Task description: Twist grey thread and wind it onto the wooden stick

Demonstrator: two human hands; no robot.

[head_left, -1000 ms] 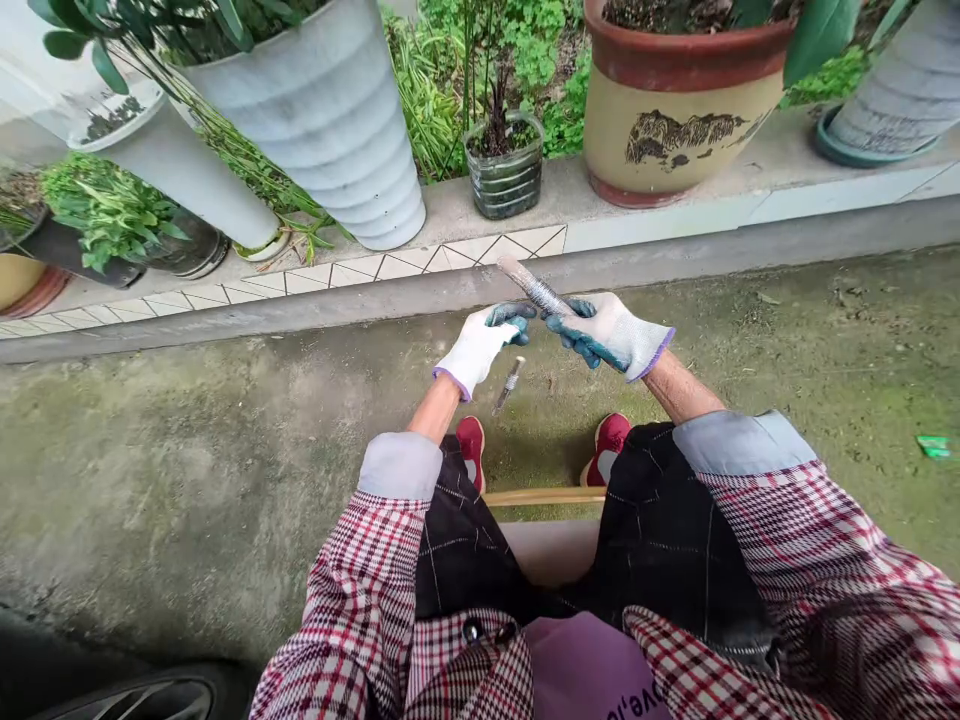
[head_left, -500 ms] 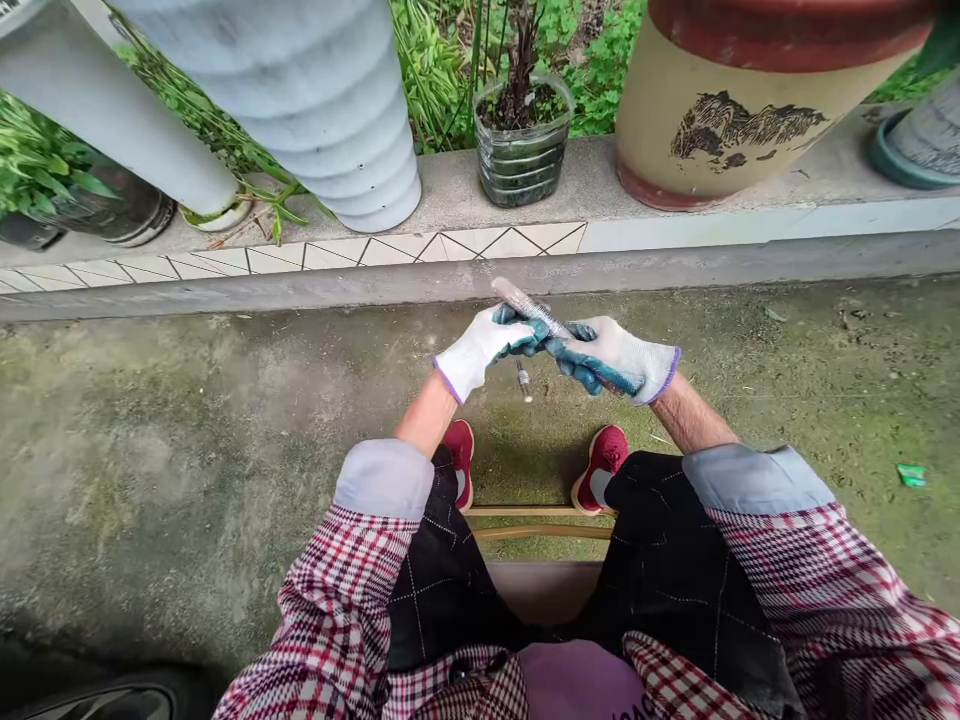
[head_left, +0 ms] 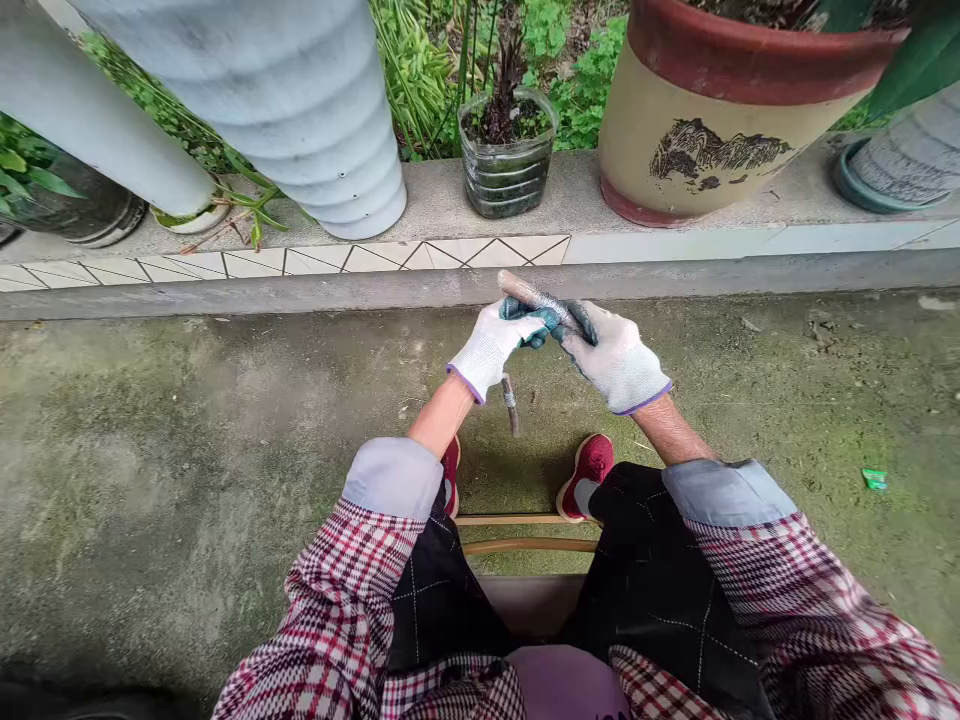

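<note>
Both my hands wear white knit gloves with blue-green coated palms and purple cuffs. My right hand (head_left: 604, 350) is closed around the lower end of a brownish stick (head_left: 517, 287), which has a shiny silvery wrapping along its middle. My left hand (head_left: 506, 335) is closed with its fingers at the wrapped part, close against the right fingers. The stick slants up to the left, its bare end past my left fingers. Beneath my left hand is a shorter brown piece with a silvery band (head_left: 511, 405); what holds it up is hidden.
A low tiled ledge (head_left: 300, 262) runs ahead, bearing a ribbed white pot (head_left: 330, 130), a clear plastic planter (head_left: 507, 178) and a red-rimmed beige pot (head_left: 712, 140). My red shoes (head_left: 589, 470) rest on mossy concrete (head_left: 225, 450). A green scrap (head_left: 874, 479) lies at right.
My right hand has turned so that its back faces up more. The short hanging piece has swung down and left. The view has shifted slightly.
</note>
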